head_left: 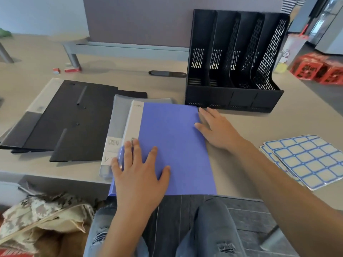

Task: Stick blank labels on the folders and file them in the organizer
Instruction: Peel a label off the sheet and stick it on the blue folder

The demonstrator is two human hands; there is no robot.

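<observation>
While the blue folder (172,145) lies flat on the counter (259,123) with its near edge jutting past the counter's front rim, both hands rest on it. The left hand (139,175) lies palm down on the folder's near-left corner, fingers spread and straight — its grip released, nothing clasped. The right hand (217,128) sits at the folder's far-right edge, fingers extended along that edge and touching it; again an open grip, pressing rather than holding.

Just beyond the folder's far-right corner stands the black organizer (235,60), upright, its slotted dividers marking off several compartments. To the right of the folder, well apart from it, lies a small stack of label sheets (304,160) — white labels with blue borders. Under the folder's left side a grey folder (118,115) pokes out, a barcode on its spine strip. Further left of the blue folder lie black folders (74,115), overlapping one another flat on the counter.
</observation>
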